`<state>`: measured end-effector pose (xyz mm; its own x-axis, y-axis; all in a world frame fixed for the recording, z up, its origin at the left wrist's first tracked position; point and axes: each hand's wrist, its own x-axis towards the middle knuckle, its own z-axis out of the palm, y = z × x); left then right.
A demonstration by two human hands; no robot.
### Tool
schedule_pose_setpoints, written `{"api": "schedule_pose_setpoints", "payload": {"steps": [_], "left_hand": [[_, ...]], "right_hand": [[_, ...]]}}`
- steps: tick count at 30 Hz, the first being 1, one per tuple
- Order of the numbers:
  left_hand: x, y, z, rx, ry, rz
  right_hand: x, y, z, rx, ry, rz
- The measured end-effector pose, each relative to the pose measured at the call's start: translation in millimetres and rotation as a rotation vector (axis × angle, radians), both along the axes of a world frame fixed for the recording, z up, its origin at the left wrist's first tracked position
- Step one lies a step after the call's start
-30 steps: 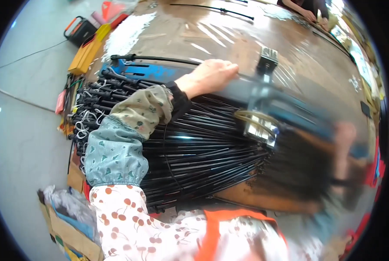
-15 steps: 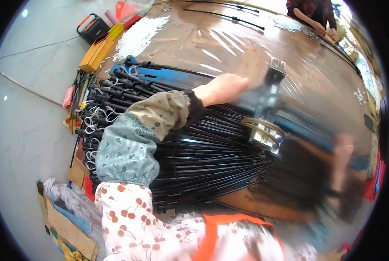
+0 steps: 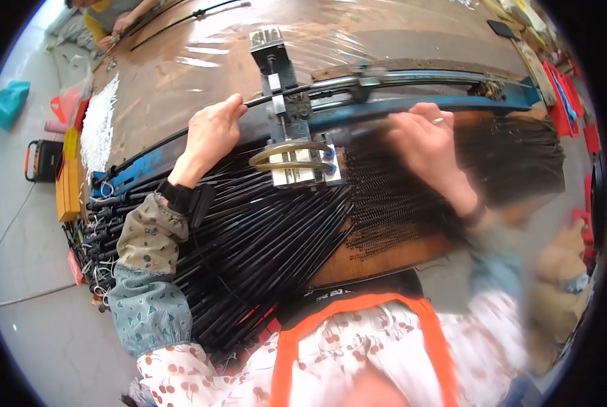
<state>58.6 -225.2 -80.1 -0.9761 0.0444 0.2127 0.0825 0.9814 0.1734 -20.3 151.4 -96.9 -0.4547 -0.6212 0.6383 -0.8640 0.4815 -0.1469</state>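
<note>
My left hand (image 3: 212,132) pinches a long black cable (image 3: 261,100) left of a metal clamp fixture (image 3: 282,112). The cable enters the fixture at its upper part. To the fixture's right, my right hand (image 3: 429,139), with a ring on one finger, hovers over a bundle of thin dark wires (image 3: 507,156). Its fingers are curled but smeared by motion; whatever they may hold is hidden. Under both hands a blue rail (image 3: 480,105) runs across the bench. Many black cables (image 3: 249,230) with white ties at their left ends fan out beneath my left arm.
White small parts (image 3: 100,129) lie heaped at the left, near a yellow box (image 3: 67,183) and a black case (image 3: 44,161). Another person's hands (image 3: 120,27) work at the far left. Red bins (image 3: 560,102) stand at the right. Curved tubes (image 3: 293,156) stick out from the fixture.
My view has swung right, so the fixture now appears farther left. My right hand has come in from the far right toward the fixture. My left hand stays left of the fixture.
</note>
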Motion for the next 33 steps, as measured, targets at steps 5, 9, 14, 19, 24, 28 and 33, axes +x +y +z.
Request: {"api": "schedule_pose_setpoints", "payload": {"steps": [5, 9, 14, 19, 24, 28, 33], "left_hand": [[1, 1, -1, 0.024, 0.027, -0.007], [4, 2, -2, 0.017, 0.021, 0.013], [-4, 3, -14, -0.003, 0.107, -0.050], [-8, -13, -11, -0.175, 0.257, -0.211], [4, -95, -10, -0.302, 0.349, -0.183], [23, -63, 20, -0.530, 0.287, -0.010], [85, 30, 28, -0.114, -0.157, -0.221]], "right_hand": [[8, -11, -13, 0.015, -0.105, 0.082], [-1, -35, -28, -0.070, -0.271, 0.281], [-12, -32, -42, -0.145, -0.479, 0.294], [-30, 20, -30, 0.471, -0.513, -0.101], [-59, 79, -49, 0.512, -0.305, -0.233], [-70, 88, -59, 0.447, -0.414, -0.039], [-39, 37, -45, 0.340, -0.368, 0.236]]}}
